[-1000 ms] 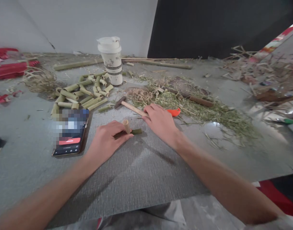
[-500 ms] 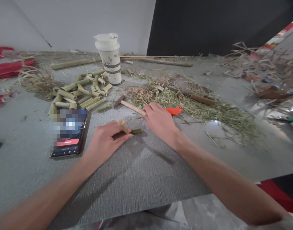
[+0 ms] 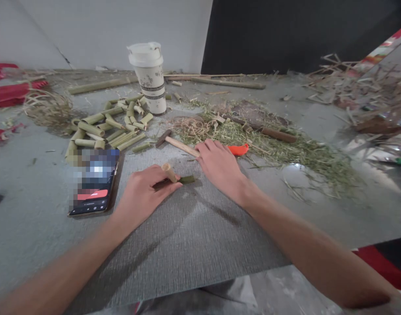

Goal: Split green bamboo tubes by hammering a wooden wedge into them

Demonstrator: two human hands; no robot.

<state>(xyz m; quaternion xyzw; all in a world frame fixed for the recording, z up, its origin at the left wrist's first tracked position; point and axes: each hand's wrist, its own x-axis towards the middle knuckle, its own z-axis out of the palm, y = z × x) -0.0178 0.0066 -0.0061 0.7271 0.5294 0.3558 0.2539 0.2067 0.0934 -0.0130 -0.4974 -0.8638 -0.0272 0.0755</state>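
Note:
My left hand (image 3: 144, 190) is closed around a green bamboo strip (image 3: 187, 179) lying on the table. A short pale bamboo tube (image 3: 168, 172) stands slightly tilted at the same fingers, its open end up. My right hand (image 3: 218, 164) is closed over the handle of a small hammer (image 3: 182, 146), whose dark head rests on the table to the left. Just beyond the right hand pokes a bright orange piece (image 3: 238, 149); the hand hides where it leads.
Left of my hands lies a phone (image 3: 97, 183). Behind it are several cut bamboo tubes (image 3: 92, 129) and a paper cup (image 3: 150, 78). Green shavings (image 3: 285, 151) spread to the right, with a woven ball (image 3: 49, 109) far left. The table edge (image 3: 187, 286) is near me.

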